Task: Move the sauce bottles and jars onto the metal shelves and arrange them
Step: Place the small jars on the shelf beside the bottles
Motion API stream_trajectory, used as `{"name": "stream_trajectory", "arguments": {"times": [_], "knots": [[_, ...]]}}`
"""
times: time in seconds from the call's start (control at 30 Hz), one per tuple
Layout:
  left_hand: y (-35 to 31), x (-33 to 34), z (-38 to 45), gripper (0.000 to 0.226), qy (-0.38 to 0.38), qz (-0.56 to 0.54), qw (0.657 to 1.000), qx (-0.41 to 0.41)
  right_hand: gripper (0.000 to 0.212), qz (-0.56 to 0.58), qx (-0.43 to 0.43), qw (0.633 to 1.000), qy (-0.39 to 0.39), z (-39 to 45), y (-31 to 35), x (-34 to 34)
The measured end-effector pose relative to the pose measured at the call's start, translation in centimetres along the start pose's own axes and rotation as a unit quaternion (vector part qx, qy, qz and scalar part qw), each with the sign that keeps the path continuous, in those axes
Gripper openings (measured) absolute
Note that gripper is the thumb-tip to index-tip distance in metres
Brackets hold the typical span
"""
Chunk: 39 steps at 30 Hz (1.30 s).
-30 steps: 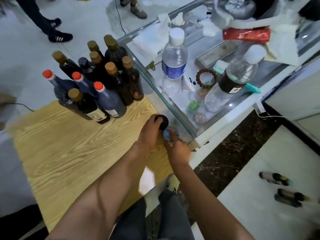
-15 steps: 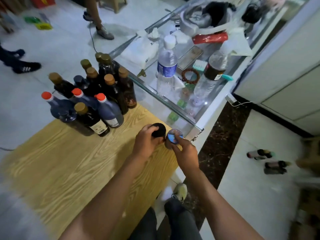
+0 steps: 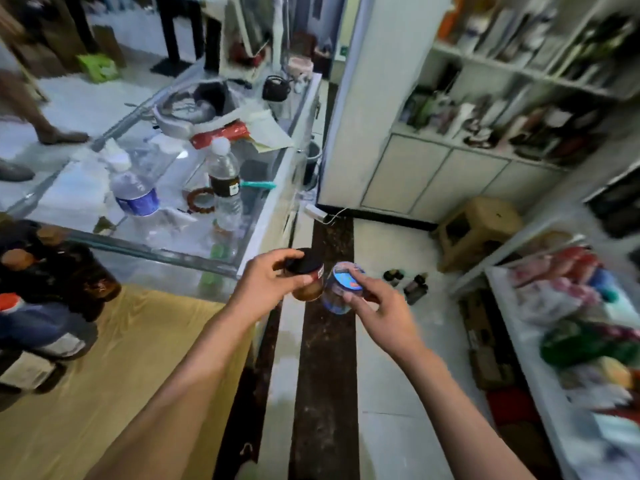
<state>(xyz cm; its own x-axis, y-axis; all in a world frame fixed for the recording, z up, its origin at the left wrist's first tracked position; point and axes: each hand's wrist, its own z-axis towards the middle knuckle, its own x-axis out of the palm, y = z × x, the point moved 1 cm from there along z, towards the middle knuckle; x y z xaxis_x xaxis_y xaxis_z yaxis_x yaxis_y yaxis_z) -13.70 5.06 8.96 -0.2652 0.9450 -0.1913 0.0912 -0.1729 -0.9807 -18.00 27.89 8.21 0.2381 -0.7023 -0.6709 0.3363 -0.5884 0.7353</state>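
Head view: two small jars are carried in mid-air over the floor strip between the wooden table (image 3: 114, 344) and the shelves (image 3: 519, 67), the black-lidded jar (image 3: 306, 277) clasped round lid and shoulder by the left hand (image 3: 265, 287), the blue-lidded jar (image 3: 341, 287) pinched at its lid rim by the right hand (image 3: 381, 313). Both are judged light, rigid, breakable glass with slick sides, best gripped round the body rather than the lid alone.
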Motion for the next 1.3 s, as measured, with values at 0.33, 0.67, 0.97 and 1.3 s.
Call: {"name": "stream_trajectory", "arguments": {"times": [0.33,0.67,0.97,1.3], "knots": [[-15.4,22.0,-0.4,0.048,0.138,0.018,0.983,0.124,0.044,-0.011,0.029,0.977,-0.21,-9.1,-7.7,-22.8],[-26.7,47.8,-5.0,0.044,0.295,0.038,0.93,0.214,0.041,-0.067,0.084,0.925,-0.363,-22.2,-16.8,-43.7],[-32.5,64.9,-11.0,0.043,0.371,0.002,0.893,0.256,0.041,-0.105,0.15,0.872,-0.454,-31.4,-21.8,-55.4],[-37.3,79.5,-13.5,0.047,0.445,-0.043,0.847,0.288,0.044,-0.158,0.207,0.803,-0.536,-37.8,-26.6,-64.2]]}}
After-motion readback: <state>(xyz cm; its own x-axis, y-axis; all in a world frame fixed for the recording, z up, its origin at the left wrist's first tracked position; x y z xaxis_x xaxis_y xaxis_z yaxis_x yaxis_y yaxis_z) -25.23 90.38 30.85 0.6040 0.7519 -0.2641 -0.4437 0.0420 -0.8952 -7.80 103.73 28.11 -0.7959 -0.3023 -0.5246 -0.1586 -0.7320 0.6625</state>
